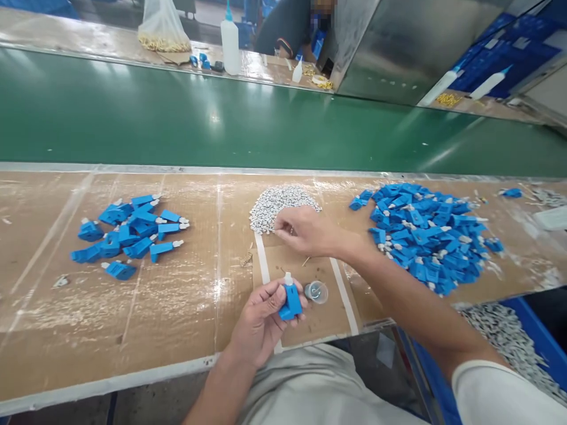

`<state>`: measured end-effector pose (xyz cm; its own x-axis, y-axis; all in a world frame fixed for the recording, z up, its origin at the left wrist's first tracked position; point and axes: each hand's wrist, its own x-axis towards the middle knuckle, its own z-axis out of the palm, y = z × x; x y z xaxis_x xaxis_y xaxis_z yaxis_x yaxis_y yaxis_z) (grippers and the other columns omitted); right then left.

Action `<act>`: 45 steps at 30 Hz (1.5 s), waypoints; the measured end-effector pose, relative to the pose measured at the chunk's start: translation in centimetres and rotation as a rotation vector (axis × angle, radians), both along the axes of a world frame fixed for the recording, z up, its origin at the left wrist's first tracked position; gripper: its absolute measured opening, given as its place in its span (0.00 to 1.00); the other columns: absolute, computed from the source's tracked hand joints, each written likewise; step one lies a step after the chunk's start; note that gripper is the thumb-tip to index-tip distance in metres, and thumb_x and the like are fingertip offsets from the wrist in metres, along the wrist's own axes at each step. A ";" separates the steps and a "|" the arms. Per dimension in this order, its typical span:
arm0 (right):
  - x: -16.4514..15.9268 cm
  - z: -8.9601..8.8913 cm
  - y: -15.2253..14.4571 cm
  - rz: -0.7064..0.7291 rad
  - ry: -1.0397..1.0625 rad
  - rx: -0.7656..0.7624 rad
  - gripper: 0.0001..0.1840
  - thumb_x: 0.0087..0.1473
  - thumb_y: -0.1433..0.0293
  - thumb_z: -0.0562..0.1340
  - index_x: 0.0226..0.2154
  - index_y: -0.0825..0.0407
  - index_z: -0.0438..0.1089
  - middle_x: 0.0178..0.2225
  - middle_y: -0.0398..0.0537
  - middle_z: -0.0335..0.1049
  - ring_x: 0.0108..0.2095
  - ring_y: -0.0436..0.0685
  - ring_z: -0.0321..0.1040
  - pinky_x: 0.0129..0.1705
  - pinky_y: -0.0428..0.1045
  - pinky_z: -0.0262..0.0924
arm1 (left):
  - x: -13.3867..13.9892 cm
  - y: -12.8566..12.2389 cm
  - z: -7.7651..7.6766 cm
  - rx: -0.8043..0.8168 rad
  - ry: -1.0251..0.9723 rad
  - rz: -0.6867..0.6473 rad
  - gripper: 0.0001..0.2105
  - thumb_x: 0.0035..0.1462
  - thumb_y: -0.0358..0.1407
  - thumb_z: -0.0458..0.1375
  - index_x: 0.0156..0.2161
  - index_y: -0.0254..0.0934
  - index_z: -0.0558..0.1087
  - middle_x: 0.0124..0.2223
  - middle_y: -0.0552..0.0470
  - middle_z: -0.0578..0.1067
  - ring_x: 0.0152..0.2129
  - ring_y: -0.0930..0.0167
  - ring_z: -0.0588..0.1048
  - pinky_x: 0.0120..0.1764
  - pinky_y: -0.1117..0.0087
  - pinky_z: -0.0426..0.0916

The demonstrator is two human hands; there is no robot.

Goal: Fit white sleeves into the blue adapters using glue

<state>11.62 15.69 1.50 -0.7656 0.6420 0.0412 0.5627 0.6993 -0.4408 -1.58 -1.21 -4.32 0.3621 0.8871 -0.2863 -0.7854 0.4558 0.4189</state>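
A blue plastic part with a white tip (291,302) is held in my left hand (261,319), its tip pointing up and away from me. My right hand (305,231) reaches over the near edge of a heap of small grey-white pieces (283,200). Its thumb and fingers are bent together at the heap, and whatever lies between them is hidden. A small clear cup (316,291) with liquid stands just right of my left hand, on a piece of cardboard (325,321) taped to the table.
A big pile of blue parts (425,236) lies at right, a smaller group (133,227) at left. Beyond the table runs a green conveyor belt (212,124). A white bottle (230,47) and a person (283,29) are across it. A blue bin (540,336) stands at lower right.
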 end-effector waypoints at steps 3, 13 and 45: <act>2.0 1.2 -0.9 -0.075 0.275 -0.263 0.04 0.61 0.72 0.60 0.37 0.55 0.70 0.29 0.44 0.71 0.27 0.50 0.68 0.31 0.47 0.64 | 0.0 0.0 0.1 0.013 -0.012 -0.016 0.12 0.61 0.40 0.65 0.43 0.31 0.79 0.35 0.44 0.79 0.28 0.73 0.77 0.30 0.77 0.71; 5.7 0.2 -7.9 -0.345 1.128 -0.948 0.12 0.60 0.61 0.69 0.31 0.52 0.75 0.27 0.43 0.71 0.22 0.46 0.69 0.19 0.39 0.64 | 0.2 -0.2 1.8 0.000 -0.013 -0.038 0.14 0.58 0.41 0.67 0.42 0.30 0.80 0.33 0.45 0.78 0.24 0.75 0.75 0.27 0.79 0.68; 5.2 2.0 -13.3 -0.433 1.001 -0.950 0.08 0.60 0.64 0.70 0.34 0.51 0.77 0.25 0.44 0.73 0.23 0.48 0.69 0.24 0.41 0.66 | 0.9 -0.2 5.5 0.043 0.163 -0.013 0.14 0.57 0.43 0.68 0.34 0.31 0.77 0.29 0.48 0.78 0.22 0.75 0.76 0.27 0.79 0.72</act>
<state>16.83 2.35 3.52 -0.4142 0.9005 -0.1325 -0.1669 -0.2183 -0.9615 -0.71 -1.40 1.16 0.3252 0.8953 -0.3044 -0.6995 0.4444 0.5597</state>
